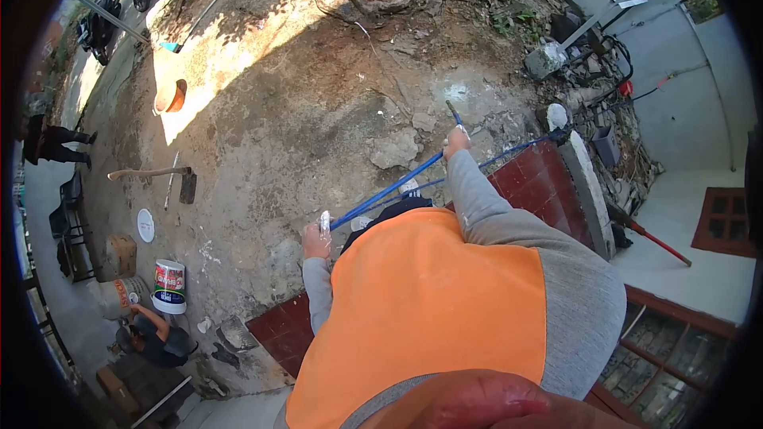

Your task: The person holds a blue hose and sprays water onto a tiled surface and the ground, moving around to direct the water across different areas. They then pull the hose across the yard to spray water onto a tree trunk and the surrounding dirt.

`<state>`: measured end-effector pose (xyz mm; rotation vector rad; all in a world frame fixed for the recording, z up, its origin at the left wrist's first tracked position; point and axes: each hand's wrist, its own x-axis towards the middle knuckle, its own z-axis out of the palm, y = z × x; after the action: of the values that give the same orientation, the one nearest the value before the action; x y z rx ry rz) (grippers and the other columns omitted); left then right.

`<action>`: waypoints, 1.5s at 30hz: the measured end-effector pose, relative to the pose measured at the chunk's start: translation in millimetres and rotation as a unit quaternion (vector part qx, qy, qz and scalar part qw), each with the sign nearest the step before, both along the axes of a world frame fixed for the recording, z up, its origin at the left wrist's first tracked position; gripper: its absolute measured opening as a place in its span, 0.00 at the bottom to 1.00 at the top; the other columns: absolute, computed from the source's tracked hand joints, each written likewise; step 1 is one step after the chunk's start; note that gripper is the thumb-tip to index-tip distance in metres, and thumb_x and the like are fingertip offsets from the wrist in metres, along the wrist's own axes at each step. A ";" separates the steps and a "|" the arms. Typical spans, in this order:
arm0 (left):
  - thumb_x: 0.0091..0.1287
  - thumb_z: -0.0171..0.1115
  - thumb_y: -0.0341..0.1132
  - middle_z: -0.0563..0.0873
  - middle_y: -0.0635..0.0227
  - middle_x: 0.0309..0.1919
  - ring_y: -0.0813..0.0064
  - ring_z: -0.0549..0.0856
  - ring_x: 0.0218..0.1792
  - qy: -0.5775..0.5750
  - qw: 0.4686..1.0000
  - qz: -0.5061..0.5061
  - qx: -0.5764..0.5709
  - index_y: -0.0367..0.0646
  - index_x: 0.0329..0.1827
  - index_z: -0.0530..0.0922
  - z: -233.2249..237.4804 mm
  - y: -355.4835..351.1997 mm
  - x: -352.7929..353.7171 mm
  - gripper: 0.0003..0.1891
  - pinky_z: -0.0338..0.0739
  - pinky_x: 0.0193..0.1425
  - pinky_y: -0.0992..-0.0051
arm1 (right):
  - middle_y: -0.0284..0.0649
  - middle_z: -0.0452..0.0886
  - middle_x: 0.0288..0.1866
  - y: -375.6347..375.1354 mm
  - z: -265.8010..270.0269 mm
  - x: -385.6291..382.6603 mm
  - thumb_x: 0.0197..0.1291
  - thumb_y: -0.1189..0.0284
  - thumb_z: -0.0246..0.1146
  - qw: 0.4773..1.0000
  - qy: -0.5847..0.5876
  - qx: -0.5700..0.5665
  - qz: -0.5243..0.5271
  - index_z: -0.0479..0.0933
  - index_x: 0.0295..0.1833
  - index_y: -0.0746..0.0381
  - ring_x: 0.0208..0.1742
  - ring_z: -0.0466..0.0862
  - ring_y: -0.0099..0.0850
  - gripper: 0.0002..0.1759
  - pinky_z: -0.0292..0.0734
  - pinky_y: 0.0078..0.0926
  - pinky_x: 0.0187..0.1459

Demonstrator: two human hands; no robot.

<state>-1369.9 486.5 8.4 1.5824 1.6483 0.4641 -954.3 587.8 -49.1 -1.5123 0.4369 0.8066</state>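
A blue hose (pixel 389 189) runs slantwise in front of my body across the dirt and concrete ground. My right hand (pixel 456 143), farther out, is closed around it near its dark, narrow end piece (pixel 453 111), which points at the ground. Past that tip lies a pale, whitish patch (pixel 469 93). Nearer my left side, my left hand (pixel 316 240) is wrapped round the hose's other visible stretch, with white on its fingers. Another length of blue hose (pixel 509 151) trails off right past the red-tiled step. My feet show just beneath the hose.
A broken concrete slab (pixel 395 149) lies ahead, and red tiles (pixel 544 191) edge the right. On the left are a hoe (pixel 188 187), an orange bucket (pixel 171 98), a paint bucket (pixel 169 286), a crouching person (pixel 159 342) and a standing person (pixel 60 143). Rubble (pixel 596 95) lines the wall.
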 end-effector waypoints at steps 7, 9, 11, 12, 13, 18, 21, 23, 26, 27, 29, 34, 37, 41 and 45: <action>0.59 0.54 0.36 0.83 0.53 0.29 0.54 0.81 0.34 0.074 0.996 0.026 -0.033 0.49 0.36 0.84 42.5 17.2 54.5 0.09 0.74 0.44 0.62 | 0.25 0.63 0.18 60.1 19.5 25.4 0.64 0.63 0.53 0.962 -0.144 0.080 0.219 0.72 0.35 0.55 0.17 0.62 0.17 0.09 0.55 0.21 0.17; 0.58 0.55 0.34 0.83 0.53 0.31 0.55 0.81 0.37 0.090 0.995 0.025 0.024 0.47 0.36 0.83 19.8 -1.5 66.0 0.09 0.73 0.44 0.63 | 0.24 0.63 0.18 74.5 41.0 35.3 0.65 0.64 0.51 0.959 -0.115 0.071 0.251 0.73 0.42 0.57 0.17 0.62 0.17 0.10 0.56 0.20 0.17; 0.58 0.54 0.33 0.83 0.52 0.33 0.55 0.81 0.39 0.079 0.995 0.058 0.015 0.46 0.37 0.82 28.0 -0.4 80.3 0.09 0.73 0.44 0.63 | 0.24 0.63 0.18 84.5 57.0 33.9 0.65 0.62 0.52 0.949 -0.123 0.096 0.273 0.71 0.37 0.54 0.17 0.63 0.17 0.09 0.56 0.21 0.18; 0.59 0.53 0.34 0.83 0.52 0.34 0.54 0.80 0.40 0.051 0.995 0.075 -0.042 0.46 0.37 0.82 56.3 0.5 90.7 0.10 0.72 0.45 0.63 | 0.24 0.61 0.19 89.0 57.1 31.9 0.64 0.60 0.50 0.948 -0.141 0.070 0.276 0.70 0.31 0.53 0.19 0.61 0.19 0.11 0.56 0.24 0.21; 0.58 0.55 0.35 0.83 0.53 0.36 0.53 0.80 0.42 0.050 0.994 0.087 -0.030 0.44 0.41 0.81 41.4 -9.6 90.4 0.11 0.72 0.48 0.62 | 0.24 0.60 0.19 94.9 49.1 30.9 0.64 0.60 0.50 0.952 -0.141 0.074 0.261 0.70 0.31 0.53 0.19 0.60 0.19 0.12 0.55 0.24 0.21; 0.58 0.55 0.35 0.82 0.51 0.40 0.50 0.79 0.44 0.130 0.978 0.158 -0.041 0.43 0.46 0.80 46.3 -38.7 74.9 0.14 0.71 0.51 0.58 | 0.26 0.62 0.19 113.5 42.5 -10.0 0.63 0.62 0.55 0.953 -0.163 0.178 0.182 0.73 0.37 0.55 0.21 0.64 0.19 0.09 0.56 0.24 0.21; 0.57 0.53 0.33 0.81 0.49 0.40 0.48 0.79 0.43 0.050 0.980 0.194 0.008 0.44 0.47 0.78 18.5 -51.1 52.1 0.15 0.71 0.49 0.57 | 0.26 0.64 0.19 137.5 32.4 -40.9 0.63 0.61 0.55 0.944 -0.142 0.239 0.178 0.74 0.39 0.54 0.21 0.65 0.20 0.09 0.56 0.25 0.21; 0.57 0.53 0.33 0.81 0.50 0.39 0.48 0.79 0.43 0.030 0.974 0.220 0.056 0.44 0.47 0.77 24.2 -55.4 39.9 0.15 0.71 0.48 0.58 | 0.26 0.64 0.19 154.4 33.2 -63.3 0.63 0.61 0.55 0.945 -0.139 0.239 0.175 0.74 0.39 0.55 0.21 0.65 0.20 0.09 0.57 0.26 0.21; 0.57 0.55 0.30 0.81 0.52 0.35 0.52 0.80 0.39 -0.032 0.962 0.243 0.118 0.46 0.48 0.73 22.6 -58.1 8.4 0.14 0.72 0.44 0.62 | 0.26 0.64 0.18 155.7 76.9 -108.6 0.63 0.62 0.56 0.944 -0.139 0.245 0.171 0.74 0.39 0.54 0.21 0.65 0.20 0.09 0.57 0.26 0.21; 0.55 0.57 0.28 0.80 0.54 0.33 0.55 0.79 0.36 -0.087 0.961 0.251 0.073 0.46 0.47 0.73 18.6 -58.6 -5.9 0.15 0.72 0.44 0.64 | 0.26 0.64 0.18 146.3 107.8 -125.4 0.62 0.62 0.56 0.941 -0.142 0.254 0.176 0.74 0.40 0.54 0.21 0.65 0.20 0.08 0.58 0.26 0.22; 0.51 0.60 0.23 0.77 0.58 0.30 0.63 0.77 0.31 -0.155 0.952 0.249 0.084 0.47 0.45 0.73 27.1 -59.8 -31.1 0.17 0.71 0.41 0.68 | 0.26 0.63 0.18 130.2 116.6 -156.9 0.62 0.62 0.56 0.939 -0.141 0.257 0.178 0.74 0.40 0.53 0.21 0.65 0.20 0.08 0.58 0.26 0.22; 0.53 0.57 0.22 0.77 0.62 0.29 0.67 0.77 0.30 -0.133 0.948 0.233 0.170 0.46 0.43 0.73 32.9 -74.0 -105.8 0.14 0.71 0.38 0.70 | 0.24 0.61 0.18 131.6 107.3 -223.0 0.63 0.65 0.55 0.940 -0.129 0.282 0.142 0.74 0.40 0.52 0.18 0.61 0.18 0.05 0.54 0.22 0.19; 0.57 0.55 0.24 0.76 0.66 0.29 0.73 0.76 0.29 -0.234 0.940 0.246 0.037 0.45 0.42 0.73 29.6 -87.7 -153.3 0.11 0.72 0.34 0.72 | 0.24 0.61 0.19 122.0 110.5 -274.8 0.63 0.66 0.55 0.930 -0.136 0.302 0.158 0.74 0.43 0.52 0.18 0.61 0.17 0.06 0.53 0.20 0.18; 0.66 0.49 0.28 0.74 0.70 0.23 0.81 0.73 0.22 -0.270 0.932 0.243 0.005 0.42 0.40 0.74 23.7 -93.5 -203.1 0.05 0.68 0.25 0.76 | 0.23 0.61 0.20 103.5 145.8 -336.9 0.64 0.66 0.55 0.921 -0.125 0.322 0.179 0.73 0.46 0.53 0.19 0.60 0.15 0.07 0.54 0.17 0.19; 0.70 0.48 0.33 0.73 0.71 0.16 0.83 0.70 0.15 -0.283 0.930 0.234 -0.026 0.39 0.37 0.75 29.7 -94.6 -222.1 0.09 0.64 0.21 0.78 | 0.21 0.61 0.20 92.1 155.4 -355.6 0.64 0.65 0.55 0.921 -0.125 0.310 0.202 0.74 0.47 0.53 0.19 0.61 0.14 0.08 0.55 0.16 0.19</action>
<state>-1592.0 391.9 38.2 0.8760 1.5412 1.0098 -1309.9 680.0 106.3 -1.0856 -0.3201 0.9405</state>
